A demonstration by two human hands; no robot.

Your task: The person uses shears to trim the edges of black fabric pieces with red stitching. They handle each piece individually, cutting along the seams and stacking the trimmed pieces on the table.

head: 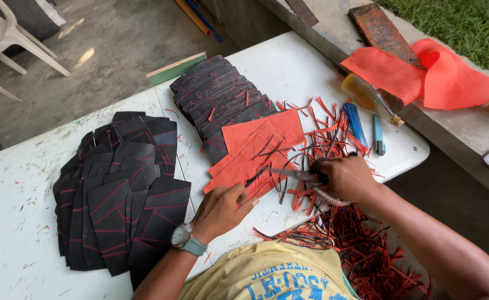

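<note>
A: From the head camera, where does the work lie?

B: The right hand [347,178] has its grip closed around the dark handles of a pair of metal scissors [297,174], whose blades point left, toward the stack of orange-red fabric panels [255,150] on the white plastic surface [22,222]. The stack's long axis runs diagonally from near the left hand up to the right.

A: And the other hand?

B: The left hand [219,210] presses flat on the stack's lower corner, fingers spread, holding nothing; it is the nearer hand.

A: Textures?

B: The fabric is matte and limp. Fanned black panels with red stitched lines [119,200] lie to the left, another overlapped black pile [219,91] behind. Thin red and black trimmings [361,250] litter the edge.
</note>
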